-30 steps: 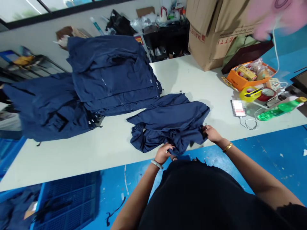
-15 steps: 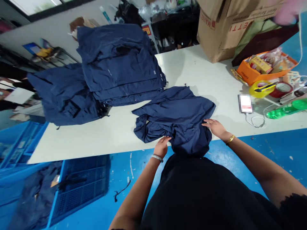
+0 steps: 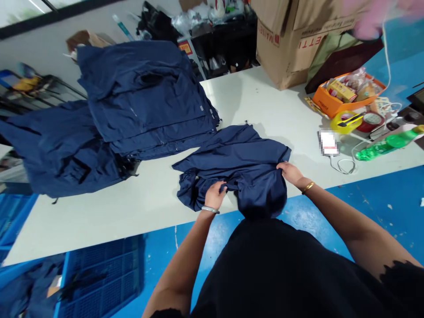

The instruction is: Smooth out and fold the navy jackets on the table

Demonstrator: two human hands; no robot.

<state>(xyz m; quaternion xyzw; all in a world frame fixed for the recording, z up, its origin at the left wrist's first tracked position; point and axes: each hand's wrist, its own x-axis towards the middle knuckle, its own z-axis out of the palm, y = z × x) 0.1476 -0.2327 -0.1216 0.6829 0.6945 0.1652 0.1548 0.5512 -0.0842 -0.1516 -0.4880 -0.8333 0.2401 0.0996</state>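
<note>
A dark navy jacket (image 3: 241,152) lies crumpled at the front of the white table (image 3: 159,207), its lower part hanging over the edge against my body. My left hand (image 3: 214,195), with a pale bangle at the wrist, pinches a fold on its near left side. On the right side, my right hand (image 3: 290,173) grips the cloth between thumb and fingers, a gold bracelet at that wrist. The left sleeve part is bunched beside my left hand.
A tall stack of navy garments (image 3: 149,106) and a lower pile (image 3: 62,154) lie to the left. Cardboard boxes (image 3: 281,48), an orange box (image 3: 331,104), tape rolls, a green bottle (image 3: 387,145) and a cabled device stand right. Blue crates (image 3: 102,274) sit below.
My left hand has moved left and closed on a fold of the jacket. My right hand has gone from lying spread on the cloth to gripping it. The camera view has shifted.
</note>
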